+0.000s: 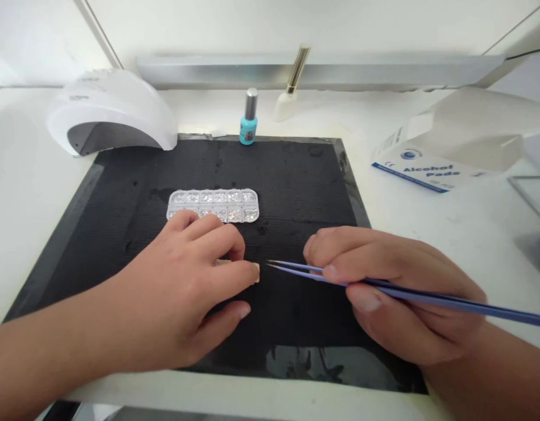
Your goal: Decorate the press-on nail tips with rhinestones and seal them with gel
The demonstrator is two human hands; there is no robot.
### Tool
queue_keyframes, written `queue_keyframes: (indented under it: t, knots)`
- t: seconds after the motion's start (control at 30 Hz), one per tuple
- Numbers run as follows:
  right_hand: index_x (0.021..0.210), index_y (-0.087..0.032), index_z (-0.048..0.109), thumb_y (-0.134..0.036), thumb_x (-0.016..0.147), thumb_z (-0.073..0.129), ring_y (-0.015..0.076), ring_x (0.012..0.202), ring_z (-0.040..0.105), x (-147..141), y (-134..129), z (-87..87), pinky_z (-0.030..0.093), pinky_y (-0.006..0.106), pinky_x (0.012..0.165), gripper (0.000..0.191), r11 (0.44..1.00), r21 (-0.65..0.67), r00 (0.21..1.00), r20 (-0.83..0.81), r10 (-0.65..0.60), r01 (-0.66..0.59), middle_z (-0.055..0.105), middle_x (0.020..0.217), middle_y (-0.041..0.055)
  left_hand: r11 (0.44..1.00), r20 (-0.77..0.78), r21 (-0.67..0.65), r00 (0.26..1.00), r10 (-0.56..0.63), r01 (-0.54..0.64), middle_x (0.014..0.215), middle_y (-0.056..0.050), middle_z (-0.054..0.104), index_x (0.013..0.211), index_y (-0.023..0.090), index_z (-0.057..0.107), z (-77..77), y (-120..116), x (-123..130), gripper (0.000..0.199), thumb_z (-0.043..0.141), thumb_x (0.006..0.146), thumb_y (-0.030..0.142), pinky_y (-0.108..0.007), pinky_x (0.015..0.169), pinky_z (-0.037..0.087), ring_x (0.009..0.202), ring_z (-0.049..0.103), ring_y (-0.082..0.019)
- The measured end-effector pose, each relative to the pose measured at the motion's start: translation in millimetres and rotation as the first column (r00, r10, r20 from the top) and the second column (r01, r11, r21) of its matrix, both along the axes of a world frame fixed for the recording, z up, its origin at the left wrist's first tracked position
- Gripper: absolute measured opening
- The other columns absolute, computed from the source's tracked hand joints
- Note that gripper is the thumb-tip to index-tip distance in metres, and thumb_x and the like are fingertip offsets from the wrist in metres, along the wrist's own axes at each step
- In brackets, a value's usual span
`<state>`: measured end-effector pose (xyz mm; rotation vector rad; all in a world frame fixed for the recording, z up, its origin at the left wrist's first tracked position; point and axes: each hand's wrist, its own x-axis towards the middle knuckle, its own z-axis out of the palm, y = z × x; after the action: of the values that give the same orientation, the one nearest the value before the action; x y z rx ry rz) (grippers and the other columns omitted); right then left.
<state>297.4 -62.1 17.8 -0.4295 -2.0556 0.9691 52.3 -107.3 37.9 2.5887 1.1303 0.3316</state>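
My left hand (195, 269) rests low over the black mat with its fingers curled. A small beige piece (257, 273) shows at the index fingertip, mostly hidden by the fingers, and I cannot make out what kind of thing it is. The thumb lies apart from it, nearer to me. My right hand (396, 280) grips slim blue-purple tweezers (432, 298) between thumb and fingers. Their fine points aim left, slightly parted with nothing seen between them, a short gap from the left index fingertip. Just beyond my left hand lies a clear compartment case (213, 206) of tiny shiny rhinestones, partly covered by the fingers.
The black mat (296, 187) covers the middle of the white table. At its far edge stand a turquoise polish bottle (248, 128) and a pale bottle with a gold cap (287, 105). A white nail lamp (116, 105) sits far left, an alcohol pads box (427, 164) far right.
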Motion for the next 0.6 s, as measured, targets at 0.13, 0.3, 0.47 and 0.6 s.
queue_keyframes:
  t: [0.13, 0.3, 0.47, 0.6]
  knots:
    - [0.095, -0.021, 0.059, -0.02, 0.095, 0.048, 0.0163, 0.067, 0.06, 0.0, -1.8, 1.2, 0.054, 0.031, 0.057, 0.011, 1.0, 0.011, 1.0, -0.002, -0.019, 0.019, 0.059, 0.077, 0.0046, 1.0, 0.0, 0.017, 1.0, 0.004, -0.004, 0.097, -0.005, 0.059, 0.09, 0.021, 0.064, 0.7, -0.8, -0.6, 0.007, 0.062, 0.086, 0.027, -0.044, 0.081, 0.036, 0.086, 0.05, -0.021]
    - [0.095, -0.02, 0.059, -0.017, 0.094, 0.047, 0.0167, 0.068, 0.061, 1.2, -3.3, 0.3, 0.055, 0.032, 0.058, 0.012, 0.999, 0.034, 1.0, 0.001, -0.026, 0.026, 0.059, 0.078, 0.005, 1.0, 0.002, 0.022, 1.0, 0.004, -0.004, 0.098, -0.005, 0.059, 0.092, 0.021, 0.064, 0.9, -1.4, -0.8, 0.008, 0.06, 0.087, 0.026, -0.043, 0.078, 0.035, 0.085, 0.049, -0.021]
    - [0.096, -0.019, 0.059, -0.012, 0.092, 0.047, 0.0171, 0.068, 0.06, 0.4, -0.7, 1.0, 0.054, 0.033, 0.057, 0.014, 0.999, 0.05, 1.0, 0.0, -0.003, 0.003, 0.059, 0.079, 0.0066, 1.0, 0.009, 0.021, 1.0, 0.007, -0.007, 0.097, -0.005, 0.058, 0.093, 0.021, 0.064, 0.5, -1.6, -0.2, 0.008, 0.059, 0.089, 0.026, -0.043, 0.079, 0.034, 0.085, 0.049, -0.021]
    - [0.095, -0.019, 0.059, -0.01, 0.09, 0.047, 0.0179, 0.069, 0.06, -0.3, -0.5, 1.9, 0.055, 0.034, 0.057, 0.016, 0.999, 0.049, 1.0, 0.014, -0.011, 0.01, 0.059, 0.078, 0.007, 1.0, 0.01, 0.025, 1.0, 0.0, -0.001, 0.098, -0.005, 0.059, 0.095, 0.021, 0.064, 0.3, -1.6, -0.3, 0.009, 0.06, 0.088, 0.025, -0.043, 0.079, 0.034, 0.086, 0.049, -0.022]
